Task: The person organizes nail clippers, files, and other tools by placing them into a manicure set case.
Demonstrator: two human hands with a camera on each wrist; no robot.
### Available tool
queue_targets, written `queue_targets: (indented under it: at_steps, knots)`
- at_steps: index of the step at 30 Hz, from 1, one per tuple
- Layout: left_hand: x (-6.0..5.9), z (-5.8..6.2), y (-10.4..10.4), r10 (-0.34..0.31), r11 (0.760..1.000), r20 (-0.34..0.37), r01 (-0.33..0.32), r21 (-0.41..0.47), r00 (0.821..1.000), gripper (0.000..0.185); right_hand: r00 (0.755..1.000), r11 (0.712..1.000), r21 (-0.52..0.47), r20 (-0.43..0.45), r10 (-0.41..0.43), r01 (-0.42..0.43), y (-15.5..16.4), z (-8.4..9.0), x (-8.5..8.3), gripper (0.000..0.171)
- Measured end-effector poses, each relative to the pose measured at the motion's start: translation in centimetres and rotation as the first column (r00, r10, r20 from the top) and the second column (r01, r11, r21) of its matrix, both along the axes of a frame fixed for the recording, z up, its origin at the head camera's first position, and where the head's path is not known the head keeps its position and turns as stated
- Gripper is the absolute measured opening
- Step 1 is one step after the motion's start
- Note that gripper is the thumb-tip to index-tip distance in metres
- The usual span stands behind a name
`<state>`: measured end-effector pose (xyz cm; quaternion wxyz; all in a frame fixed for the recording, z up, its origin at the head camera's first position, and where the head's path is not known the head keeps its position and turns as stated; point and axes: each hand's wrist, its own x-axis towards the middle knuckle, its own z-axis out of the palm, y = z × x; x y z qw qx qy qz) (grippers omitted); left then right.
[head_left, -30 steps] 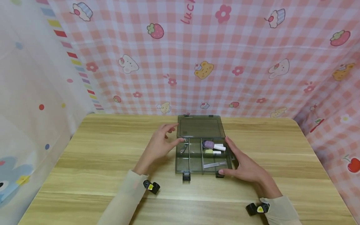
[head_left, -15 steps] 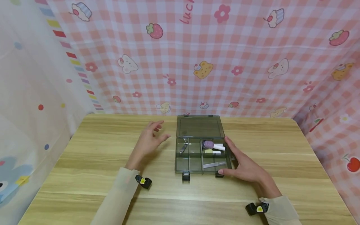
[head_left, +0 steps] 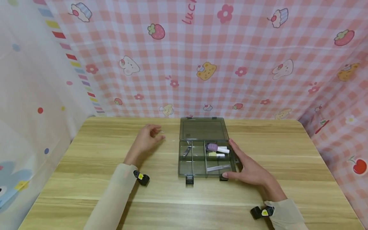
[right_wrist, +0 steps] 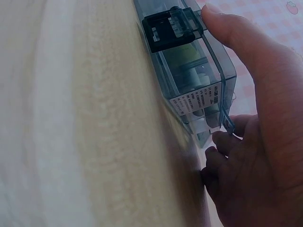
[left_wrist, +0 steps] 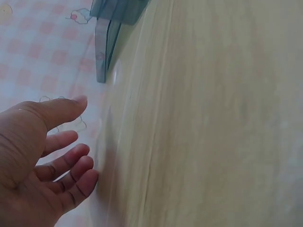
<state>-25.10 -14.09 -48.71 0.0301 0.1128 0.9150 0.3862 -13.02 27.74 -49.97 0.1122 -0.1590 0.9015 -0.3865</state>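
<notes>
Compartment box is sitting mid-table on the wooden table, lid lying flung back flat toward the gingham backdrop; right hand is bracing the box's right side, thumb pressing by the front latch, fingers curling against the wall, so gripping the box; left hand is hovering over bare wood left of the box, well apart from it, fingers loosely relaxed and holding nothing that I can see. Inside: a purple-capped tube and a yellowish piece in the right rear cells, a flat clear strip in front, a small metal tool in the left rear cell; left front cells are looking bare. Judging progress: opening is done; contents are lying undisturbed, so sorting or removing is yet to begin.
</notes>
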Motion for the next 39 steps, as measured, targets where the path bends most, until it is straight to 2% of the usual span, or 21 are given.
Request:
queue_targets:
  at_steps: [5, 13, 19, 28, 39]
  knots:
    - [-0.8, -0.2, -0.2, 0.009, 0.999, 0.030, -0.010, 0.044, 1.000, 0.046, 1.000, 1.000, -0.004, 0.003, -0.001, 0.001, 0.0, -0.1, 0.0, 0.124]
    - [-1.8, -0.9, -0.3, 0.084, 0.984, 0.142, -0.104, 0.144, 0.986, 0.030, 1.000, 1.000, 0.000, 0.001, -0.003, 0.003, 0.1, -0.2, -0.1, 0.124]
    - [-2.2, -1.4, 0.1, 0.121, 0.980, 0.113, -0.137, 0.146, 0.986, 0.024, 1.000, 1.000, 0.000, 0.007, -0.004, 0.004, 0.0, -0.1, -0.1, 0.124]
    - [-2.3, -1.6, 0.6, 0.161, 0.981, 0.040, -0.164, 0.101, 0.986, 0.013, 1.000, 1.000, 0.003, 0.006, -0.010, 0.010, 0.1, -0.2, 0.0, 0.123]
    - [-2.0, -1.5, 0.5, 0.170, 0.976, 0.055, -0.176, 0.130, 0.984, 0.013, 1.000, 1.000, -0.006, -0.002, 0.005, -0.005, 0.0, -0.1, 0.0, 0.123]
